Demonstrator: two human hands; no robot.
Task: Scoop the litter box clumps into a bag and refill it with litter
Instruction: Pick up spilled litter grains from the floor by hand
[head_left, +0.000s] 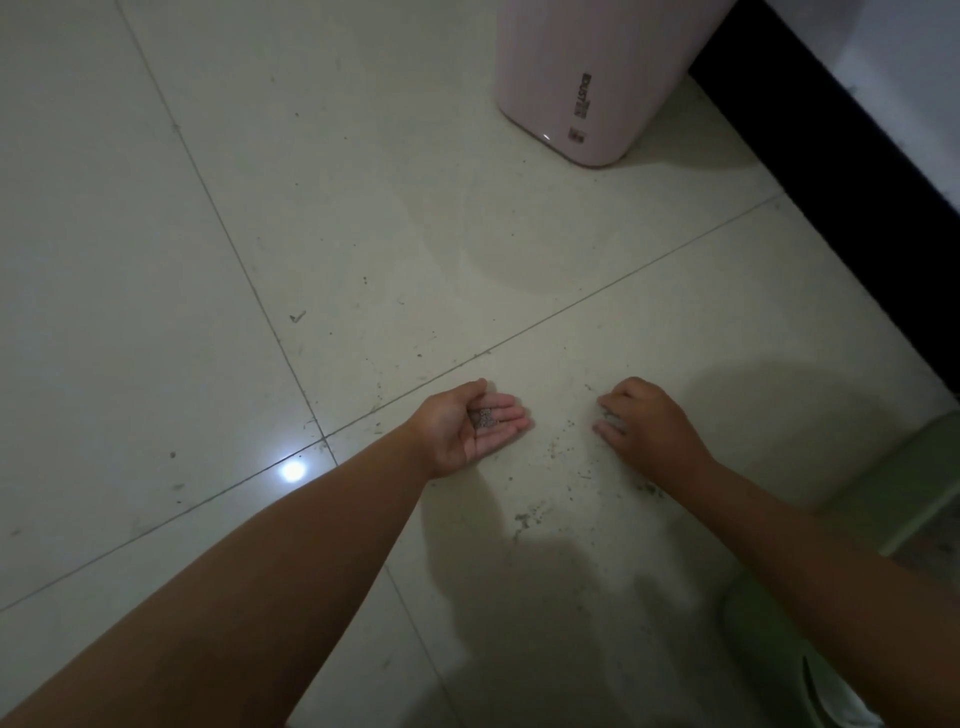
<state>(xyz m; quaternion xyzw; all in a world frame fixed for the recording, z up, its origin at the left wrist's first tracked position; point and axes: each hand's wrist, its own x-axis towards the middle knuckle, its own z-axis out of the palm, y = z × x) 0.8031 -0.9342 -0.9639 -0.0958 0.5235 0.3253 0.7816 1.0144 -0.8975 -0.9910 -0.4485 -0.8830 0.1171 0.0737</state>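
forearms are stretched over the floor (208, 218); stray litter (485, 419) is cupped in the left hand (467, 428), fingers together, more gathered under curled right hand (644, 428) fingers. next, probably dumped in the pink bin (597, 78).

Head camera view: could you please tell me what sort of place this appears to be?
Probably a home floor near a litter area: pale floor tiles, a pink bin by the wall, and scattered litter granules between the hands.
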